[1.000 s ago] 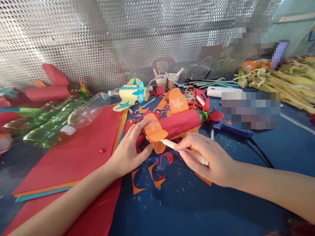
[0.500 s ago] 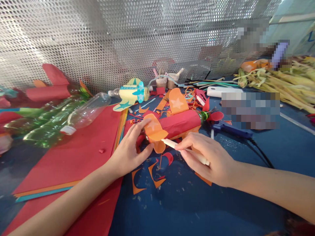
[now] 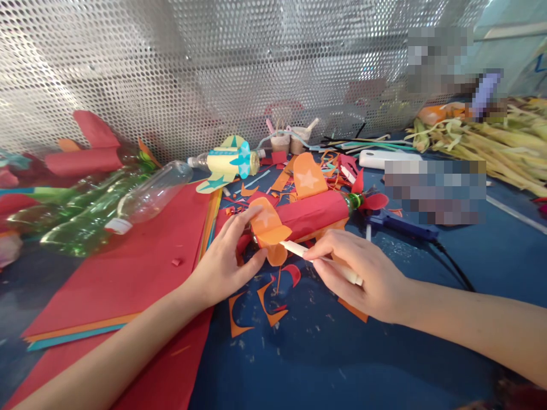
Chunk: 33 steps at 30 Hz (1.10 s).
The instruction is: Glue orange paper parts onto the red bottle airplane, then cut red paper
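Observation:
A toy plane made from a green bottle wrapped in red paper (image 3: 318, 215) lies across the middle of the table. An orange wing with a pale star (image 3: 306, 175) stands up from it, and red paper petals (image 3: 375, 202) sit at its bottle neck. At the left end are orange tail fins (image 3: 265, 216), one also bearing a star. My left hand (image 3: 224, 256) grips this tail end, fingers above and thumb below. Held like a pencil in my right hand (image 3: 359, 273) is a white marker (image 3: 294, 248), its tip touching or very near the lower orange fin.
Orange paper offcuts (image 3: 269, 304) lie in front of the plane. A blue glue gun (image 3: 404, 225) with a cord rests to the right. Red paper sheets (image 3: 128, 285), clear and green bottles (image 3: 156, 193) and a yellow bottle plane (image 3: 226, 162) occupy the left and back. Behind stands perforated metal (image 3: 213, 68).

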Tool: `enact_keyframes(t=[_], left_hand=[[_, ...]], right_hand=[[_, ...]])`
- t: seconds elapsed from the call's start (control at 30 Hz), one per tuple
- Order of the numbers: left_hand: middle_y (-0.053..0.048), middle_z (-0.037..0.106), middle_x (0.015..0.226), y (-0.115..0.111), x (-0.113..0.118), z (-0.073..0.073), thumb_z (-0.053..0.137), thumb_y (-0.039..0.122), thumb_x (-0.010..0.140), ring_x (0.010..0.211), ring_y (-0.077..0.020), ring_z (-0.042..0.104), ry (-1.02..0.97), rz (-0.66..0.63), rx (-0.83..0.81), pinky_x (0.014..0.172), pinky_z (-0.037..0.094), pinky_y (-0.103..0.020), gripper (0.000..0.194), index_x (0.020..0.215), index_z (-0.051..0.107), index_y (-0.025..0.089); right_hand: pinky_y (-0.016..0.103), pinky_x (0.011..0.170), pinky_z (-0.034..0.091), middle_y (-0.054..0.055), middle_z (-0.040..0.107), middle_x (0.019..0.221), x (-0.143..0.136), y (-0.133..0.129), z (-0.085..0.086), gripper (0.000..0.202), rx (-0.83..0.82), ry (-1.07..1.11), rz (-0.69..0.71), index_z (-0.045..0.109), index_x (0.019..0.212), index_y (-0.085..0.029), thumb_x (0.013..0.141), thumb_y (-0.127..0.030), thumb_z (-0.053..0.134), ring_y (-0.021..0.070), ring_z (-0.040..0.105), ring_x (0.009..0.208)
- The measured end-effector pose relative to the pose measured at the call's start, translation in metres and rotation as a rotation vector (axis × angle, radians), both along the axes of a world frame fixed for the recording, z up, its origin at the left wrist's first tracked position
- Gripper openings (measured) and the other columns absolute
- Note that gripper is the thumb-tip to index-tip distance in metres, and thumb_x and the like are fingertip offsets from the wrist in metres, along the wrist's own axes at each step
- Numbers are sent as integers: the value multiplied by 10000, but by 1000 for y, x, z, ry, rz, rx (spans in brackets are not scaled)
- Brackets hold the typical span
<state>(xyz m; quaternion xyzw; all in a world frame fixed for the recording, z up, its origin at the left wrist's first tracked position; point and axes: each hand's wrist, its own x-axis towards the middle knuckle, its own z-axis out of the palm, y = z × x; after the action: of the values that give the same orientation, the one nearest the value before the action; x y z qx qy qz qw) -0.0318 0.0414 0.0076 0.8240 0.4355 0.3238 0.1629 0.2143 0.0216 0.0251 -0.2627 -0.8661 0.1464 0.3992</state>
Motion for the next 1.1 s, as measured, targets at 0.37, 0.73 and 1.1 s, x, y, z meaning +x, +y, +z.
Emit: enact_keyframes(t=[0.37, 0.73, 1.1], left_hand=[[-107, 424, 1442, 0, -1, -1, 536, 294, 886, 1241, -267, 516, -8, -10, 7, 1035, 456, -458, 595, 1426, 285, 283], [-109, 448, 1417, 0, 0, 0, 536, 302, 881, 1233, -269, 519, 4, 6, 5, 1039, 452, -466, 590, 1420, 300, 273], [-110, 418, 1448, 0, -1, -1, 530, 300, 886, 1260, -267, 497, 5, -3, 12, 1043, 450, -463, 596, 1428, 284, 276]], right_hand=[[236, 559, 406, -15, 564, 685, 0, 0, 1, 99, 9, 1, -5, 513, 883, -192, 910, -122, 449, 113, 516, 587], [225, 562, 391, -20, 562, 686, 0, 1, 0, 103, 22, 38, -12, 521, 864, -177, 913, -112, 458, 97, 505, 576], [238, 570, 408, -10, 578, 698, 0, 0, 0, 104, 19, 28, -1, 519, 873, -187, 910, -116, 452, 111, 520, 594]])
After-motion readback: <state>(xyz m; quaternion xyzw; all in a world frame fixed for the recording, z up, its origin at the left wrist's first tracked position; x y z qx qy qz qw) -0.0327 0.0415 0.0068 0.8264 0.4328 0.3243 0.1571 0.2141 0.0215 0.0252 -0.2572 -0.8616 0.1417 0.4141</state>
